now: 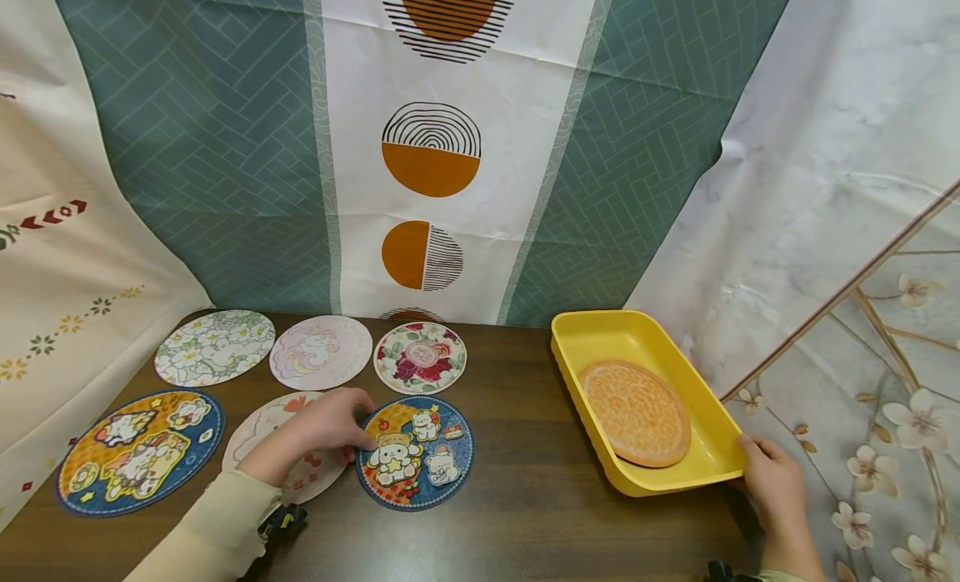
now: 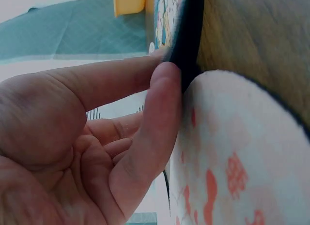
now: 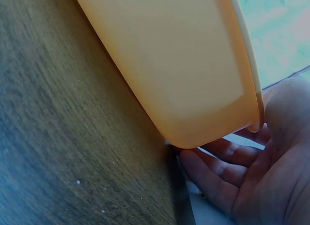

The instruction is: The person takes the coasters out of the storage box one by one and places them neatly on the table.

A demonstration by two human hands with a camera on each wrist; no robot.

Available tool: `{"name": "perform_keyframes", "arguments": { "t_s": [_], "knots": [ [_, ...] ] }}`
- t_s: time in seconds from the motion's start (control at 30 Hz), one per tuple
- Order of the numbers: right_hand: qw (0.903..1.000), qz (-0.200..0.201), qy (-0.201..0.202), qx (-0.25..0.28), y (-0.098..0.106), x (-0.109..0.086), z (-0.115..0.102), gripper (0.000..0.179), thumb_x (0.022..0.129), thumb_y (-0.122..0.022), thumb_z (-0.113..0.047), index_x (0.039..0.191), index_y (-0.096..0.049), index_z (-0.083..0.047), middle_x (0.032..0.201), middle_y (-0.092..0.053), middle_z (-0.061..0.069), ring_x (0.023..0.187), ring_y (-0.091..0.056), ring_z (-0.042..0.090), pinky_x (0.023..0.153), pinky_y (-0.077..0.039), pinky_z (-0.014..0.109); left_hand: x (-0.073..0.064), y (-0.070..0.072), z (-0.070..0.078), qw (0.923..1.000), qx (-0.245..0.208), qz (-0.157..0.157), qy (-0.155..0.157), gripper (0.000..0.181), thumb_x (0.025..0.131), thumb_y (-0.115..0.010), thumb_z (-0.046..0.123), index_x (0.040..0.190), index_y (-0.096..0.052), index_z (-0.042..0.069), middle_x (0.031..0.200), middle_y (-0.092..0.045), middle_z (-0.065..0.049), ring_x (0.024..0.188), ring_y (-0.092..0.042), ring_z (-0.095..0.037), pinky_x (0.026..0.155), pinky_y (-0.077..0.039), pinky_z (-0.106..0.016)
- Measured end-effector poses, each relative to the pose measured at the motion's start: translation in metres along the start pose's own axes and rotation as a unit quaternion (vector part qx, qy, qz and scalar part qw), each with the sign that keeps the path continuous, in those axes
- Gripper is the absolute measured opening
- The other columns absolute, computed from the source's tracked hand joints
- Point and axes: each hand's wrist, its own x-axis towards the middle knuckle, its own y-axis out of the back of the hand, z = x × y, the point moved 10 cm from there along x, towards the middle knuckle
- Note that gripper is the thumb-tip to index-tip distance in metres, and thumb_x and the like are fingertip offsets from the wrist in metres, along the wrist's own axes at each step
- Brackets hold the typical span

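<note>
My left hand (image 1: 333, 423) pinches the left edge of a round blue and orange mat (image 1: 415, 454) with cartoon bears on it. In the left wrist view, thumb and finger (image 2: 162, 104) meet at that mat's dark edge (image 2: 186, 38). Under the left hand lies a pink and white round mat (image 1: 247, 428), partly covered by it. At the right, my right hand (image 1: 776, 486) grips the near right corner of a yellow tray (image 1: 600, 319), thumb on the rim and fingers beneath, as the right wrist view shows. Inside the tray is an orange-brown round mat (image 1: 636, 413).
Along the back lie a green floral mat (image 1: 215, 347), a pale unicorn mat (image 1: 321, 353) and a red rose mat (image 1: 420, 358). Another blue and orange mat (image 1: 140, 452) is at the left. Patterned cloths (image 1: 562, 148) hang behind and beside the brown wooden table (image 1: 517, 482).
</note>
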Motion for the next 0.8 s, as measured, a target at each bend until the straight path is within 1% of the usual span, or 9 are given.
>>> {"name": "perform_keyframes", "arguments": {
  "t_s": [0.1,0.23,0.37,0.5,0.57,0.63,0.7,0.77,0.8],
  "knots": [
    [1.0000,0.002,0.001,-0.001,0.000,0.000,0.000,0.059,0.118,-0.047,-0.039,0.146,-0.059,0.012,0.134,-0.060,0.037,0.070,-0.066,0.008,0.062,-0.064,0.031,0.000,0.001,-0.002,1.0000,-0.002,-0.002,-0.003,0.050,0.086,-0.094,0.004,0.128,-0.068,-0.005,0.089,-0.071,-0.011,0.058,-0.071,-0.020,0.056,-0.063,-0.035],
    [1.0000,0.001,-0.001,0.001,0.000,0.000,0.000,0.060,0.118,-0.047,-0.039,0.146,-0.059,0.012,0.134,-0.059,0.037,0.070,-0.066,0.008,0.063,-0.065,0.031,-0.001,0.004,-0.004,1.0000,-0.001,0.000,-0.005,0.045,0.088,-0.091,0.000,0.126,-0.068,-0.007,0.076,-0.070,-0.010,0.058,-0.071,-0.020,0.056,-0.063,-0.035],
    [1.0000,-0.002,-0.001,0.001,0.000,0.000,0.001,0.060,0.118,-0.047,-0.039,0.146,-0.058,0.013,0.134,-0.060,0.037,0.070,-0.066,0.009,0.063,-0.065,0.031,0.000,0.005,-0.006,1.0000,0.009,0.002,-0.001,0.043,0.088,-0.091,0.000,0.125,-0.068,-0.006,0.076,-0.070,-0.009,0.059,-0.071,-0.020,0.057,-0.063,-0.035],
    [1.0000,-0.004,-0.001,-0.001,-0.001,0.000,0.001,0.061,0.118,-0.046,-0.039,0.147,-0.058,0.013,0.134,-0.059,0.037,0.070,-0.066,0.009,0.064,-0.065,0.031,0.001,0.006,-0.004,0.9996,0.028,0.004,-0.009,0.041,0.088,-0.091,0.002,0.122,-0.070,-0.006,0.076,-0.071,-0.008,0.059,-0.071,-0.021,0.057,-0.062,-0.036],
    [1.0000,-0.005,-0.001,-0.002,-0.001,0.001,0.001,0.061,0.118,-0.046,-0.040,0.147,-0.058,0.012,0.135,-0.059,0.037,0.071,-0.066,0.009,0.064,-0.065,0.031,0.002,0.009,-0.001,0.9984,0.051,0.010,-0.019,0.040,0.088,-0.092,0.007,0.120,-0.071,-0.005,0.081,-0.072,-0.007,0.062,-0.070,-0.020,0.060,-0.061,-0.037],
    [1.0000,-0.004,-0.002,-0.004,-0.001,0.001,0.001,0.061,0.118,-0.046,-0.040,0.147,-0.059,0.012,0.136,-0.059,0.037,0.071,-0.066,0.009,0.064,-0.065,0.031,0.003,0.014,0.001,0.9955,0.087,0.021,-0.028,0.040,0.089,-0.093,0.015,0.118,-0.073,-0.003,0.091,-0.074,-0.008,0.071,-0.069,-0.020,0.068,-0.061,-0.040],
    [0.9999,-0.005,-0.002,-0.009,-0.001,0.001,0.001,0.061,0.118,-0.047,-0.041,0.146,-0.059,0.012,0.135,-0.059,0.037,0.070,-0.066,0.010,0.063,-0.065,0.031,0.005,0.018,0.004,0.9925,0.114,0.032,-0.033,0.040,0.090,-0.093,0.022,0.117,-0.075,-0.001,0.101,-0.075,-0.009,0.081,-0.067,-0.021,0.075,-0.060,-0.042],
    [0.9999,-0.006,-0.003,-0.011,-0.001,0.001,0.002,0.062,0.118,-0.047,-0.041,0.146,-0.058,0.013,0.134,-0.059,0.038,0.070,-0.066,0.010,0.063,-0.065,0.031,0.005,0.021,0.007,0.9910,0.124,0.038,-0.036,0.041,0.091,-0.092,0.027,0.117,-0.076,0.000,0.108,-0.075,-0.010,0.085,-0.065,-0.021,0.076,-0.059,-0.043],
    [0.9999,-0.005,-0.003,-0.011,0.000,0.001,0.002,0.062,0.118,-0.047,-0.041,0.146,-0.058,0.013,0.134,-0.059,0.038,0.070,-0.066,0.010,0.063,-0.065,0.031,0.006,0.022,0.008,0.9914,0.120,0.039,-0.035,0.041,0.092,-0.091,0.028,0.118,-0.076,0.000,0.109,-0.075,-0.010,0.085,-0.065,-0.021,0.075,-0.059,-0.043]
  ]
}}
